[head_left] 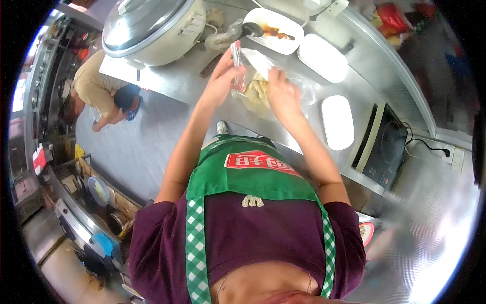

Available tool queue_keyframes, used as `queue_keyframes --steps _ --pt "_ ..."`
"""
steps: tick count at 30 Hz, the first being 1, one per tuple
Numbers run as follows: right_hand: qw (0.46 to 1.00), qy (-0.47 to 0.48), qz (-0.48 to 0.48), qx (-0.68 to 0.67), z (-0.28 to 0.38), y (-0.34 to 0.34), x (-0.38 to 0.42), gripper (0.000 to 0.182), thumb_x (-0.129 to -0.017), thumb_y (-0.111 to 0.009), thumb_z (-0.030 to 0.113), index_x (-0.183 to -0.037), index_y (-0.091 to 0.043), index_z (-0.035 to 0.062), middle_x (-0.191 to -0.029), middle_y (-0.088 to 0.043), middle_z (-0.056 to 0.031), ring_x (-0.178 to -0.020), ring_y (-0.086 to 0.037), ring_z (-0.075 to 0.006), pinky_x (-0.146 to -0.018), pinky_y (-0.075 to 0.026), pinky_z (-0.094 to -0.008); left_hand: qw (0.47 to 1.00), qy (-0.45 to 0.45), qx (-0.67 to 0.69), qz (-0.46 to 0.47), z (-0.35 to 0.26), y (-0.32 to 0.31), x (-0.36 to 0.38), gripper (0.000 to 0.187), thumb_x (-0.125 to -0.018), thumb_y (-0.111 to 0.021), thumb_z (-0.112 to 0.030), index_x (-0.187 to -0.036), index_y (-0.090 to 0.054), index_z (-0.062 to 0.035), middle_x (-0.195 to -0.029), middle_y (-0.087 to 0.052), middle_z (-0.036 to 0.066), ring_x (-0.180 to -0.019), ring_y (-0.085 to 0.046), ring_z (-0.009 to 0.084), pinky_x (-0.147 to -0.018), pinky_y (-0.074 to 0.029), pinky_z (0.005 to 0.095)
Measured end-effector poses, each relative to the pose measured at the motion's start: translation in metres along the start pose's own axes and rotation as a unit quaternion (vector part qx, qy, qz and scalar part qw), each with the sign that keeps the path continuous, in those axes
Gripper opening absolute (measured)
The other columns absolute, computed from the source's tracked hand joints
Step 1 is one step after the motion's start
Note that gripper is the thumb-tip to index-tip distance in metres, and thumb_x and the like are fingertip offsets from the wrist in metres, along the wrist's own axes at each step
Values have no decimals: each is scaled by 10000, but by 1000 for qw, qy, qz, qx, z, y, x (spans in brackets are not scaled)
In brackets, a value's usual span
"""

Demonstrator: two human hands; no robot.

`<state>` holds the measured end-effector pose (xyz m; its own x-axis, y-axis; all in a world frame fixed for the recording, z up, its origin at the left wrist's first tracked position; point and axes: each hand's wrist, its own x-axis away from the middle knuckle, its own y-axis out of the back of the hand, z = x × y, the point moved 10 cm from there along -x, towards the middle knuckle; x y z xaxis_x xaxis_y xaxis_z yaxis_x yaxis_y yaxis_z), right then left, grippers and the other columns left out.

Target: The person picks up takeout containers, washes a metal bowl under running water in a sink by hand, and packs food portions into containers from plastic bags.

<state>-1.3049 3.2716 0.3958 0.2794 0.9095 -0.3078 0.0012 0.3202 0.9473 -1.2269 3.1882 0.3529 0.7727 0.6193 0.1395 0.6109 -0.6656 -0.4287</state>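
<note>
A clear plastic bag [263, 107] with pale yellow-green food [255, 91] inside lies near the front edge of the steel counter [167, 81]. On its left side, my left hand [221, 83] has its fingers curled around the bag's upright edge, where some red shows near the fingertips. My right hand [284, 96] is closed on the bag's other side, knuckles up, with whitish plastic bunched at its fingers. Just beyond the hands is a white dish [288, 44] with brown sauce in it. A dark spoon [251, 30] rests over that dish's left rim.
A large rice cooker [152, 35] stands at the back left. White trays [338, 123] sit to the right, before an induction cooker [382, 147] with a cord to a wall socket [457, 158]. Another person [104, 83] bends over on the floor side at left.
</note>
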Motion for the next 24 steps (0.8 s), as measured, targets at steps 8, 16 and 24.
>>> queue_keyframes --steps 8,16,24 --pt "992 70 62 84 8 -40 -1 135 -700 -474 48 -823 -429 15 -710 -531 -126 -528 -587 -242 -427 -475 -335 994 -6 33 -103 15 58 5 615 -774 -498 -106 -1326 -248 -204 -958 -469 -3 -651 -439 73 -587 -408 240" --pt "992 82 75 63 12 -23 14 185 -662 -510 28 -839 -465 3 -719 -526 -100 -567 -595 -205 -444 -482 -296 993 -72 -46 -78 -8 48 0 567 -772 -506 -111 -1299 -307 -174 -1191 -443 31 -705 -462 50 -555 -403 196" --pt "992 77 49 88 8 -35 2 156 -658 -504 32 -805 -466 -5 -664 -518 -91 -526 -586 -196 -418 -474 -275 989 -68 -131 3 -13 17 6 561 -760 -528 -124 -1285 -332 -142 -1064 -506 13 -711 -461 40 -521 -393 176"
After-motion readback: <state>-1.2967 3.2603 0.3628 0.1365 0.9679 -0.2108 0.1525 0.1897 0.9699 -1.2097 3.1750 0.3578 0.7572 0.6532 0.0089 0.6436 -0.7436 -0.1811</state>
